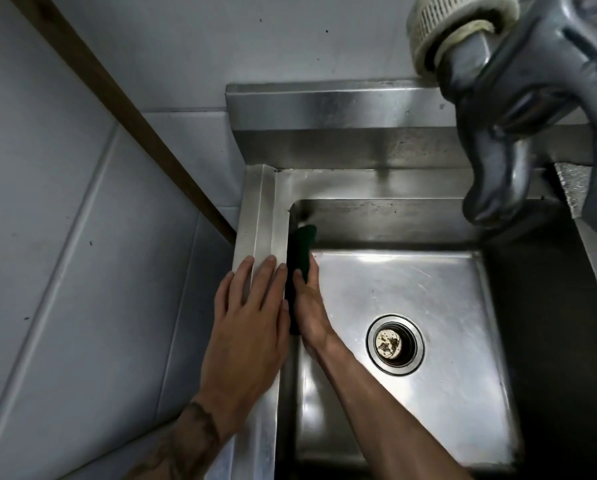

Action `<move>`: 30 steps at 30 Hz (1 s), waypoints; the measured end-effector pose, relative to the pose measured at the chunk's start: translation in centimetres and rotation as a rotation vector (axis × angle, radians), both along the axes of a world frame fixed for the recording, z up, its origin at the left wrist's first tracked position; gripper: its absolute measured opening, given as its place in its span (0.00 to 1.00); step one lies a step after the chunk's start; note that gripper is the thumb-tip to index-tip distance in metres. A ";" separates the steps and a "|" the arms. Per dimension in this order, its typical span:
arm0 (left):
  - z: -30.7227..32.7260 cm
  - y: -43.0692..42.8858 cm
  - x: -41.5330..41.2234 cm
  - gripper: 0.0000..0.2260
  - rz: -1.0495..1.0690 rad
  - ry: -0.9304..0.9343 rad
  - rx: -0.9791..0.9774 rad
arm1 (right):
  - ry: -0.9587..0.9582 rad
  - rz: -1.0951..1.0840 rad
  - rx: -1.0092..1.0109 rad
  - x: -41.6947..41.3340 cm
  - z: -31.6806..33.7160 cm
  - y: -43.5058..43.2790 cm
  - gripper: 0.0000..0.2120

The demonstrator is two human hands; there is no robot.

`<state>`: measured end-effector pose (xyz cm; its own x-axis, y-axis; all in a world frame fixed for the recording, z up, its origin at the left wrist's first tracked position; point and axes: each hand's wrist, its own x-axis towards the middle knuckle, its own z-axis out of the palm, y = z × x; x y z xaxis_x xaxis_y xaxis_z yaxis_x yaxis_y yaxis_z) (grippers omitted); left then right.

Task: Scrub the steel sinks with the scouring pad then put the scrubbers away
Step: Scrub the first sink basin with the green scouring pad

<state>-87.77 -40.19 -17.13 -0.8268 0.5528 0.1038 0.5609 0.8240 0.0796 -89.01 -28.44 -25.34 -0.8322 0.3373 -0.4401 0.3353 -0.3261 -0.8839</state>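
Note:
A steel sink (428,299) fills the middle and right of the view, with a round drain (395,344) in its floor. My right hand (309,306) is inside the basin and presses a dark green scouring pad (302,251) flat against the left inner wall. The pad's upper end sticks out beyond my fingers near the back left corner. My left hand (248,320) lies flat on the sink's left rim (255,216), fingers spread and holding nothing.
A large steel faucet (518,109) with a white ribbed fitting (452,32) hangs close over the basin's back right. A steel backsplash (324,105) runs behind the sink. Grey tiled wall (82,237) with a brown diagonal strip (127,109) lies to the left.

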 end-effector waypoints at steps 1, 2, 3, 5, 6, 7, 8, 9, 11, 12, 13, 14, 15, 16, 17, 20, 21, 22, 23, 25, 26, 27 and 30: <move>0.0 -0.1 -0.1 0.24 -0.001 -0.003 -0.012 | 0.014 0.020 -0.001 1.2 0.4 -0.4 0.22; 0.0 -0.1 -0.1 0.25 -0.001 -0.009 -0.024 | 0.018 0.035 0.004 2.4 0.8 -0.8 0.22; 0.0 0.0 -0.1 0.25 0.000 -0.017 -0.031 | 0.026 0.048 0.010 3.7 1.4 -1.2 0.22; 0.2 0.1 -0.1 0.25 0.002 -0.032 -0.037 | 0.048 0.079 0.047 6.3 1.9 -1.9 0.23; 0.3 0.1 0.0 0.25 0.004 -0.039 -0.042 | 0.046 0.101 0.091 7.7 1.8 -2.3 0.24; 0.4 0.1 0.1 0.25 0.005 -0.044 -0.042 | 0.043 0.124 0.151 8.9 1.6 -2.7 0.24; 0.6 0.2 0.1 0.25 0.004 -0.048 -0.038 | 0.032 0.144 0.200 9.8 1.4 -2.8 0.25; 0.7 0.1 0.1 0.24 0.004 -0.051 -0.035 | 0.014 0.164 0.231 10.3 0.9 -2.8 0.25; 0.8 0.2 0.1 0.25 0.005 -0.058 -0.029 | 0.007 0.191 0.294 9.5 0.5 -1.9 0.26; 0.8 0.2 0.1 0.25 0.006 -0.059 -0.026 | 0.027 0.199 0.334 8.7 0.5 -1.3 0.27; 0.8 0.3 0.1 0.25 0.007 -0.054 -0.024 | 0.042 0.207 0.364 7.6 0.4 -0.7 0.27; 0.8 0.4 0.1 0.25 0.008 -0.050 -0.024 | 0.034 0.217 0.384 6.6 0.3 -0.2 0.27; 0.8 0.4 0.1 0.24 0.012 -0.048 -0.025 | 0.019 0.225 0.391 6.0 0.2 0.0 0.28; 0.8 0.5 0.0 0.24 0.016 -0.047 -0.027 | 0.002 0.234 0.395 5.7 0.2 0.1 0.29; 0.8 0.5 0.0 0.24 0.019 -0.047 -0.029 | -0.004 0.252 0.391 6.1 0.2 0.0 0.29; 1.2 0.4 0.1 0.25 0.013 -0.069 -0.021 | -0.005 0.364 0.419 9.8 0.2 -0.3 0.30; 1.4 0.4 0.2 0.28 0.009 -0.081 -0.019 | -0.019 0.423 0.417 11.4 0.1 -0.4 0.30; 1.6 0.4 0.3 0.31 0.003 -0.095 -0.014 | -0.042 0.485 0.405 13.0 -0.1 -0.5 0.31; 1.8 0.3 0.3 0.34 -0.002 -0.108 -0.007 | -0.068 0.546 0.384 14.6 -0.1 -0.7 0.31; 1.7 0.2 0.2 0.33 -0.006 -0.108 -0.008 | -0.140 0.676 0.340 17.4 0.4 -0.9 0.31; 1.6 0.2 0.2 0.30 -0.003 -0.101 -0.013 | -0.179 0.742 0.315 18.3 0.9 -0.8 0.30; 1.6 0.2 0.3 0.27 0.001 -0.094 -0.013 | -0.209 0.804 0.285 18.9 1.4 -0.4 0.28; 1.4 0.2 0.4 0.23 0.003 -0.076 0.001 | -0.230 1.006 0.268 19.2 3.6 1.3 0.25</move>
<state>-87.39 -40.00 -15.69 -0.8337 0.5506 0.0416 0.5512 0.8254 0.1224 -69.76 -27.10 -21.79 -0.6882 -0.3495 -0.6357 0.5106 0.3891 -0.7667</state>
